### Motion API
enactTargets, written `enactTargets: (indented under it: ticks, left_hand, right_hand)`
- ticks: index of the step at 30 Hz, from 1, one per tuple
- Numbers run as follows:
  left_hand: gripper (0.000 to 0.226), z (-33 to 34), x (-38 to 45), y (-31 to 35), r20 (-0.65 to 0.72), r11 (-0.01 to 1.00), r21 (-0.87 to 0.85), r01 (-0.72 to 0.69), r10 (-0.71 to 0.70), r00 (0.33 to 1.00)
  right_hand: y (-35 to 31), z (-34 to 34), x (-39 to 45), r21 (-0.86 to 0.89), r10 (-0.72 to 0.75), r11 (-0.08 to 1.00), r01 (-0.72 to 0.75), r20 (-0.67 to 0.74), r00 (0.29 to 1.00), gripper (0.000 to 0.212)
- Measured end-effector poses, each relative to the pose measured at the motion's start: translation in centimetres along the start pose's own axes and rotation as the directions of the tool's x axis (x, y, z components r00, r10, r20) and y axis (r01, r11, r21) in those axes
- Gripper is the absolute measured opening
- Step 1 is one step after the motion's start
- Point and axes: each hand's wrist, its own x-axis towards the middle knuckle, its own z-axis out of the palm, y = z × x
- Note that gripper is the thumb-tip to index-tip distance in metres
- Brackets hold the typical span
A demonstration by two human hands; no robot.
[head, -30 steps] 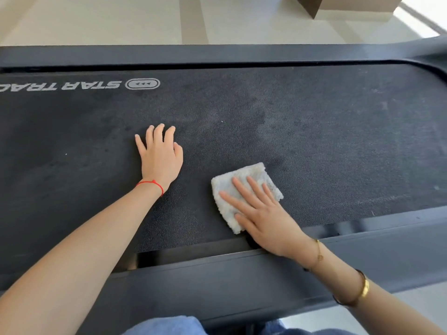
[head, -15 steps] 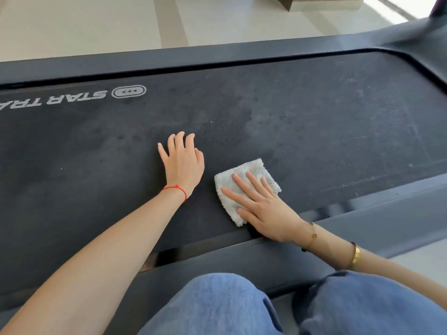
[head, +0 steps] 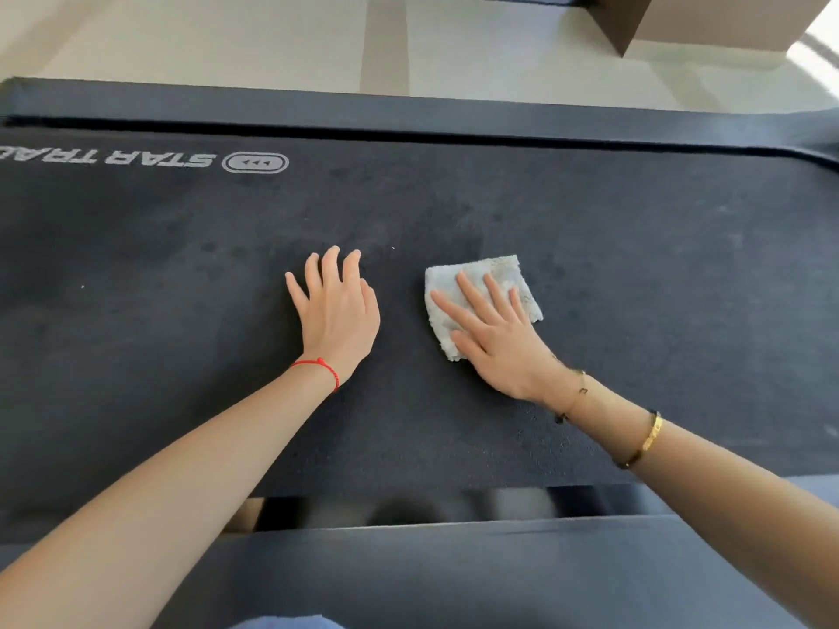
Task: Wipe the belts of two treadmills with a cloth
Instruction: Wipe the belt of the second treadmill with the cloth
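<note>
A black treadmill belt [head: 635, 247] with a white logo at its far left fills the view. A folded white cloth [head: 504, 276] lies near the belt's middle. My right hand [head: 495, 338] presses flat on the cloth with straight, spread fingers and covers its near half. My left hand [head: 338, 311] rests flat on the bare belt a short way left of the cloth, fingers straight, a red string round the wrist.
Dark side rails run along the far edge [head: 408, 113] and the near edge [head: 454, 574] of the belt. Pale tiled floor [head: 227, 34] lies beyond, with a brown box-like object [head: 635, 20] at the top right.
My right hand has pushed the cloth away from the near rail, toward the belt's middle. My left hand has shifted the same way. My knees have dropped out of view.
</note>
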Motion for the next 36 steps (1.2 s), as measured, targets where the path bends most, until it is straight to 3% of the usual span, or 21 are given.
enactTargets:
  ticks: [3,8,10,13,15,18,20,23,25,27,29,31,33,36]
  left_hand:
    - [0.047,0.6,-0.3,0.1,0.001,1.000,0.015,0.022,-0.022,1.000]
    - [0.048,0.8,-0.2,0.4,-0.014,0.998,0.032,0.049,-0.048,0.999]
    - [0.047,0.8,-0.2,0.6,-0.026,0.998,0.039,0.057,-0.056,0.998]
    - [0.047,0.6,-0.1,0.7,-0.020,0.996,0.059,0.065,-0.064,0.998]
    - [0.047,0.3,-0.2,0.7,-0.008,0.996,0.066,0.064,-0.063,0.998]
    - [0.048,0.0,-0.4,0.7,0.006,0.996,0.056,0.065,-0.065,0.998]
    - [0.048,-0.2,-0.5,0.9,0.016,0.996,0.062,0.064,-0.065,0.998]
    - [0.049,-0.4,-0.5,1.2,0.029,0.995,0.080,0.066,-0.069,0.997]
    - [0.049,-0.4,-0.5,1.3,0.032,0.994,0.087,0.071,-0.074,0.997]
    - [0.049,-0.3,-0.4,1.3,0.026,0.994,0.083,0.077,-0.080,0.996]
    - [0.049,-0.2,-0.3,1.2,0.020,0.994,0.072,0.081,-0.083,0.996]
    - [0.049,0.0,-0.3,1.2,0.011,0.994,0.075,0.073,-0.074,0.997]
    - [0.050,0.0,-0.4,1.0,0.004,0.994,0.083,0.071,-0.072,0.997]
    - [0.051,0.1,-0.5,0.9,0.009,0.994,0.091,0.060,-0.061,0.998]
  right_hand:
    - [2.7,-0.7,0.6,0.016,-0.134,0.991,0.133,0.049,0.990,0.050]
    - [8.9,-3.8,8.0,0.009,0.225,0.974,-0.225,0.021,0.974,0.050]
    - [8.3,-3.9,9.9,0.006,0.248,0.969,-0.248,0.017,0.969,0.050]
    - [4.4,-2.0,8.7,-0.030,-0.009,0.999,0.010,0.039,0.999,0.051]
    - [2.6,-1.1,6.3,-0.018,-0.204,0.978,0.206,0.076,0.976,0.052]
    - [3.9,-1.7,4.9,0.001,-0.308,0.951,0.310,0.128,0.943,0.051]
    - [6.2,-2.5,6.2,-0.014,-0.247,0.968,0.250,0.108,0.963,0.051]
    - [9.7,-4.0,10.4,-0.037,0.006,0.999,-0.004,0.057,0.998,0.051]
    - [10.9,-4.7,13.1,0.011,0.159,0.987,-0.159,0.047,0.986,0.052]
    - [10.3,-4.4,14.5,0.036,0.213,0.976,-0.215,0.039,0.976,0.052]
    - [7.6,-3.3,14.4,-0.055,0.126,0.991,-0.124,0.026,0.992,0.053]
    - [4.2,-1.7,13.0,-0.144,-0.086,0.986,0.086,0.007,0.996,0.053]
    - [2.3,-0.8,11.8,-0.124,-0.245,0.961,0.247,0.033,0.969,0.052]
    - [4.2,-1.1,12.9,-0.081,-0.273,0.958,0.276,0.042,0.961,0.050]
